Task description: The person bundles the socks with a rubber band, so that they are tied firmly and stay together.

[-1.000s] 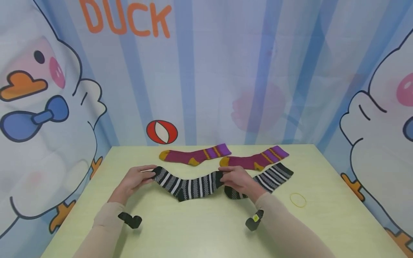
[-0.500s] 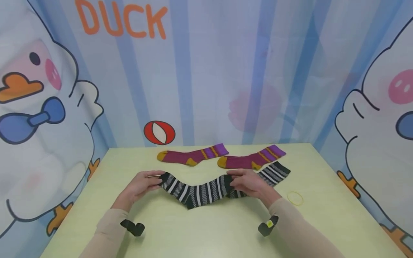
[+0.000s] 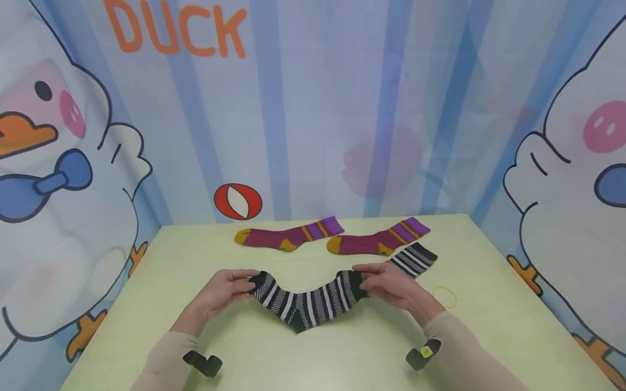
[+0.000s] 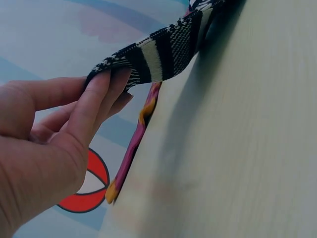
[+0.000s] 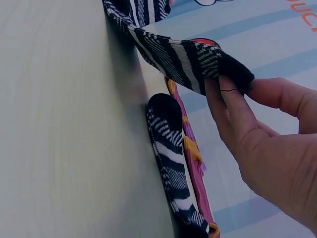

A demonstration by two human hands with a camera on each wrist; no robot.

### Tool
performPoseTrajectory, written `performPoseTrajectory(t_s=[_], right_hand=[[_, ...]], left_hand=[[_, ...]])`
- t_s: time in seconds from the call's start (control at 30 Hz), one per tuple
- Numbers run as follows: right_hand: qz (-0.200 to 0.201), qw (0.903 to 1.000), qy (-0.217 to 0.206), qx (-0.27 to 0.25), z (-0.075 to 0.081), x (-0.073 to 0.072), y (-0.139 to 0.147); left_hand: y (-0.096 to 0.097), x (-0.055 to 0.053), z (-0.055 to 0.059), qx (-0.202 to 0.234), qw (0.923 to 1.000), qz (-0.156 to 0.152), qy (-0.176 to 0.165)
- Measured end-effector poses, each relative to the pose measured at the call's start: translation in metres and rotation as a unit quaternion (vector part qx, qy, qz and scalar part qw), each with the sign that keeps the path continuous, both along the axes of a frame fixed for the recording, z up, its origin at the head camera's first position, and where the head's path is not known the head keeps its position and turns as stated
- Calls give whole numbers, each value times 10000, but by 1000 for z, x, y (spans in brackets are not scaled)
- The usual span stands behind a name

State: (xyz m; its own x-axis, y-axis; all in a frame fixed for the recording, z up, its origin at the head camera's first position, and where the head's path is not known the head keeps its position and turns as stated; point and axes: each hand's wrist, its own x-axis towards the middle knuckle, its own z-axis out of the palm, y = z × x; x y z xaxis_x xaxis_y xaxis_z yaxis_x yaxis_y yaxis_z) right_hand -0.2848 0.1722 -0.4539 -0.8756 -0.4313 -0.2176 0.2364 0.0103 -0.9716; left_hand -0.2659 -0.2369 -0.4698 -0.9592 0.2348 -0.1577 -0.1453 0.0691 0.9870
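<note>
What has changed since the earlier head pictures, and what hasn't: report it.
The held striped sock has moved toward the person and to their right. The left hand and right hand have kept pinching its ends; nothing was let go or newly taken. The other striped sock and the two maroon socks stayed on the table.

On your pale yellow table (image 3: 313, 364), two maroon socks (image 3: 266, 239) lie near the far edge — closer to you, a striped sock (image 3: 414, 260) and a thin yellow loop (image 3: 456, 298).
</note>
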Motion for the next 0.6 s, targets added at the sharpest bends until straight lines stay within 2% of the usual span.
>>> performPoseTrajectory(t_s=[0.23, 0.4, 0.6], right_hand=[[83, 9999, -9, 56, 0, 14, 24], [280, 9996, -57, 22, -6, 23, 37], [284, 9990, -330, 70, -15, 31, 45]], left_hand=[[10, 18, 4, -19, 9989, -457, 28], [18, 29, -1, 136, 9967, -791, -126], [23, 36, -9, 261, 9948, -917, -356]])
